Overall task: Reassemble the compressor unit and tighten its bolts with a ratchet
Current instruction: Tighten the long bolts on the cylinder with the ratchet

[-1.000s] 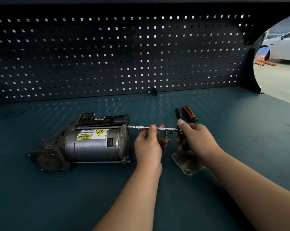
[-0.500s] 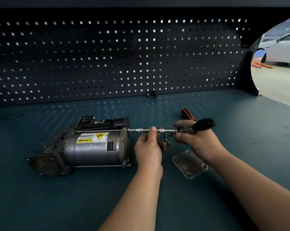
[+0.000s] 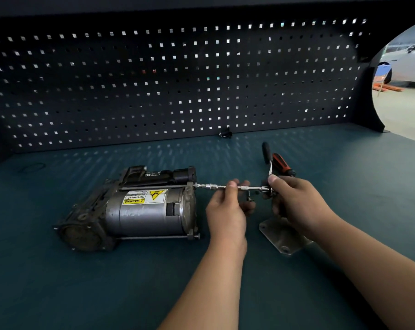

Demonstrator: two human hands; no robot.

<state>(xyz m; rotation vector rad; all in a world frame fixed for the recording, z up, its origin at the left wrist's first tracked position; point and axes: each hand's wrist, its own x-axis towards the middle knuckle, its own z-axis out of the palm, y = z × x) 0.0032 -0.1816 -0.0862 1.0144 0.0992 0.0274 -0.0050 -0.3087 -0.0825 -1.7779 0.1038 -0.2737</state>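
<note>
Swung from three o'clock to twelve, the ratchet (image 3: pixel 269 166) handle points away. The right hand (image 3: pixel 297 202) grips its head and the left hand (image 3: pixel 225 211) pinches the extension bar (image 3: pixel 213 186), with the compressor (image 3: pixel 139 210) lying at their nine o'clock.

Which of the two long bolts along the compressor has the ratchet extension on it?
The far, upper bolt: the extension meets its head. The near bolt along the bottom has its head bare.

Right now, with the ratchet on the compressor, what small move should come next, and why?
Probably swing the ratchet through one stroke: the extension bar sits on the upper bolt of the compressor, the left hand steadies it, the right hand grips the ratchet.
</note>
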